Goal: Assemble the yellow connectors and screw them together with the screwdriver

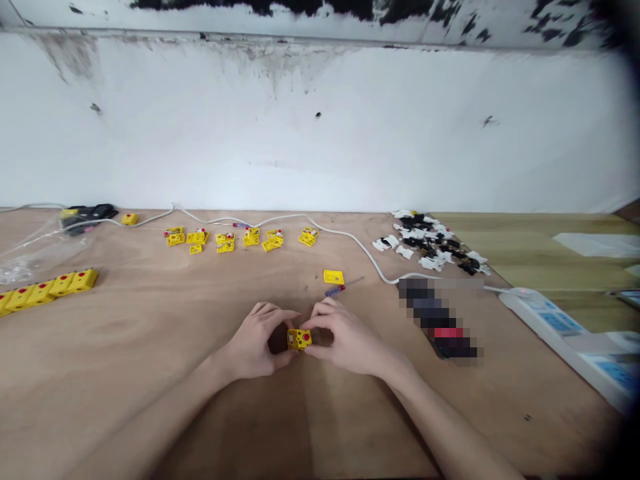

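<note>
1 small yellow case (300, 339) was held between the hands, low over the near part of the desk (150, 367); whether its underside touched the wood could not be told. On its upward face a red dot and dark marks were shown, with a pale patch toward the left end. That left end was pinched by the grip of the left hand (255, 339), thumb on the near side, and the right end was pinched likewise by the grip of the right hand (347, 337). Light, even pressure from the 2 sides was judged best, with the fingertips placed at the edges and the marked face left in sight; a hard squeeze from 1 side could have tipped the case.

Just beyond the hands a yellow cover (333, 277) was laid flat, and a screwdriver (335, 291) was set near it, its shaft pointed rightward. Farther off, opened yellow cases (251, 236) were spread near a white cable (350, 233). Black and white pieces (435, 243) were heaped at the right, and closed yellow cases (53, 287) were lined up at the left.
</note>
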The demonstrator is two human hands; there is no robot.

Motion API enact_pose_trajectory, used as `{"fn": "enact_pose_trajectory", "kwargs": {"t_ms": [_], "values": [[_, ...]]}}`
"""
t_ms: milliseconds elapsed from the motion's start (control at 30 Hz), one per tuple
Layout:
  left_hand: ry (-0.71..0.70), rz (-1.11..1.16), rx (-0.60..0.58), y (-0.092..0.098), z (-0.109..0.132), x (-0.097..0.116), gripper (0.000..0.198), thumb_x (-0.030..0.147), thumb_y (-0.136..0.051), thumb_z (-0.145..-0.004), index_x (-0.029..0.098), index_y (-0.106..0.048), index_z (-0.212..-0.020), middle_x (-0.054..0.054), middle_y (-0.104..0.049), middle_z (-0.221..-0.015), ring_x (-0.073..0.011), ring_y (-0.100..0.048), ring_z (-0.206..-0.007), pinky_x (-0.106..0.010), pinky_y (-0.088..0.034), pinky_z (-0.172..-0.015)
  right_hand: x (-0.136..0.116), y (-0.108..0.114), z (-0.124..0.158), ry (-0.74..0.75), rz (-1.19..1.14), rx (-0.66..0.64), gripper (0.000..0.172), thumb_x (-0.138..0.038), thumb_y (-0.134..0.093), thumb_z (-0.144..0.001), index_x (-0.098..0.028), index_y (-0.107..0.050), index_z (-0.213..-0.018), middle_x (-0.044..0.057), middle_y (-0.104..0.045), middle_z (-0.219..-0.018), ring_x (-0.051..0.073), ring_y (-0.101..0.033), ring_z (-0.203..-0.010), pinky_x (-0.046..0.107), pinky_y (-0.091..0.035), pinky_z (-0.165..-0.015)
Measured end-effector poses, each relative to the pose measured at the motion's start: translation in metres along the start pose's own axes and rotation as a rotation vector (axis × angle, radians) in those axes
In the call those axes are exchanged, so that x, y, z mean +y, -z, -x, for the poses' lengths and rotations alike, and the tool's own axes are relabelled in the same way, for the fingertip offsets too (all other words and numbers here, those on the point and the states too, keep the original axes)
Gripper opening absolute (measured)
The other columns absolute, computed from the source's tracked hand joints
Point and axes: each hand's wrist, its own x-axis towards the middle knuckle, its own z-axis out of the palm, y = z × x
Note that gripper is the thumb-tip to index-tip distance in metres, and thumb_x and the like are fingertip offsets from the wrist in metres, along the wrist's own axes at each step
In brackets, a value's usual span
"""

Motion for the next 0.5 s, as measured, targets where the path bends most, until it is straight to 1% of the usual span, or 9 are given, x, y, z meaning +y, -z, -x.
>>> {"fn": "enact_pose_trajectory", "kwargs": {"t_ms": [67,167,300,400,433,500], "values": [[-0.011,-0.011,0.003,0.001,-0.001,0.000,0.048,0.028,-0.074,-0.074,0.027,-0.060,-0.119,-0.003,-0.072,-0.106,-0.0232,-0.063,-0.098,-0.039,-0.043,-0.093,0.002,-0.001,0.000,-0.006,-0.006,0.012,0.024,-0.028,-0.083,-0.077,-0.029,-0.077,-0.100,0.003,-0.064,-0.086,0.024,-0.056,-0.095,0.036,-0.045,-0.080],[-0.021,-0.025,0.004,0.001,-0.001,0.002,0.041,0.030,-0.074,-0.076,0.026,-0.064,-0.116,-0.003,-0.073,-0.104,-0.0229,-0.063,-0.097,-0.040,-0.043,-0.093,0.005,-0.003,-0.001,-0.021,-0.005,0.010,0.026,-0.028,-0.086,-0.073,-0.030,-0.077,-0.097,0.003,-0.065,-0.089,0.024,-0.056,-0.095,0.037,-0.045,-0.081],[-0.026,-0.057,-0.007,0.000,-0.002,0.004,0.030,0.037,-0.073,-0.081,0.027,-0.070,-0.109,-0.004,-0.073,-0.100,-0.0229,-0.063,-0.095,-0.040,-0.044,-0.090,0.005,-0.003,-0.001,-0.062,0.007,0.003,0.026,-0.030,-0.087,-0.071,-0.032,-0.078,-0.096,0.002,-0.065,-0.095,0.023,-0.056,-0.094,0.037,-0.046,-0.082],[-0.022,-0.073,0.015,-0.003,-0.003,0.005,0.022,0.042,-0.070,-0.086,0.027,-0.074,-0.103,-0.004,-0.073,-0.099,-0.0223,-0.064,-0.094,-0.040,-0.044,-0.089,0.007,-0.001,-0.001,-0.052,-0.008,-0.011,0.028,-0.036,-0.087,-0.071,-0.033,-0.078,-0.098,0.002,-0.065,-0.098,0.025,-0.056,-0.099,0.038,-0.047,-0.085],[-0.023,-0.082,0.021,-0.004,-0.003,0.005,0.021,0.042,-0.069,-0.087,0.028,-0.075,-0.102,-0.004,-0.073,-0.099,-0.0221,-0.064,-0.094,-0.040,-0.044,-0.089,0.009,0.001,-0.001,-0.039,-0.039,-0.016,0.029,-0.037,-0.086,-0.072,-0.032,-0.077,-0.099,0.003,-0.066,-0.099,0.025,-0.056,-0.101,0.038,-0.047,-0.086],[-0.027,-0.111,0.025,-0.003,-0.004,0.006,0.022,0.041,-0.070,-0.086,0.028,-0.075,-0.102,-0.004,-0.074,-0.099,-0.0225,-0.064,-0.095,-0.041,-0.044,-0.090,0.019,0.006,-0.002,-0.019,-0.128,0.014,0.024,-0.036,-0.078,-0.082,-0.029,-0.076,-0.106,0.004,-0.067,-0.101,0.024,-0.059,-0.101,0.038,-0.049,-0.088]]}}
